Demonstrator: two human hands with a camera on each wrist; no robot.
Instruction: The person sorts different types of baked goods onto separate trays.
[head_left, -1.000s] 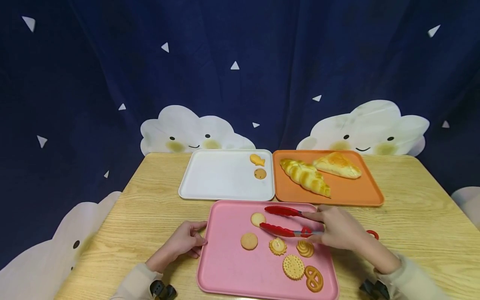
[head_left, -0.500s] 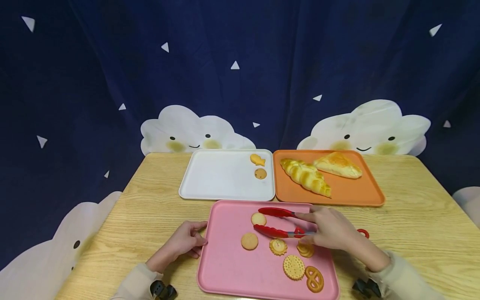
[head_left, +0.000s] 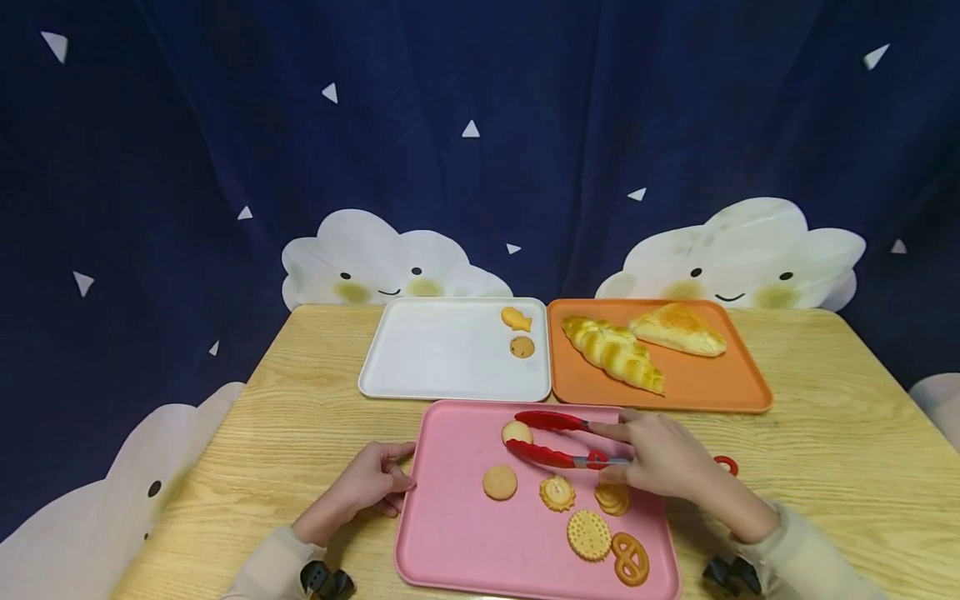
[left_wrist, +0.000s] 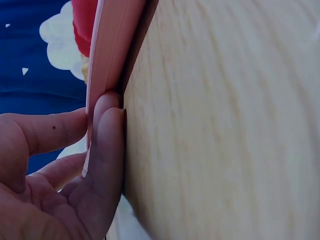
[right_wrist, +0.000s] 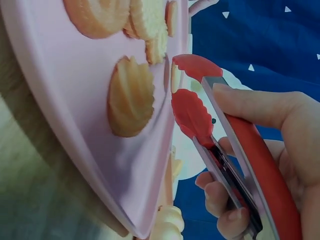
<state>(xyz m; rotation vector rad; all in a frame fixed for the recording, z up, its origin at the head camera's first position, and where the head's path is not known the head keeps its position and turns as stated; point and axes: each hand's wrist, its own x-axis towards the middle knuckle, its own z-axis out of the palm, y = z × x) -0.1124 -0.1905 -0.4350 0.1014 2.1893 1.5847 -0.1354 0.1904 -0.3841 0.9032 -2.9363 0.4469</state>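
My right hand (head_left: 663, 454) grips a pair of red-tipped metal tongs (head_left: 543, 454) over the upper part of the pink tray (head_left: 450, 542). The tongs' two tips are spread, one on each side of a small round pale cookie (head_left: 516, 432). In the right wrist view, thumb and fingers press on opposite arms of the tongs (right_wrist: 260, 172). My left hand (head_left: 367, 482) holds the tray's left rim, with fingertips low against its side and the thumb at the rim in the left wrist view. Nearer on the tray lies another round cookie (head_left: 499, 482).
Also on the pink tray are a fluted cookie (head_left: 557, 493), a swirl cookie (head_left: 613, 498), a dotted round cracker (head_left: 588, 535) and a pretzel (head_left: 630, 559). Behind stand a white tray (head_left: 435, 350) with two small cookies and an orange tray (head_left: 705, 392) with two breads.
The tongs and right hand have shifted left, bringing the spread tips around the pale cookie. The left hand stays at the tray's rim.
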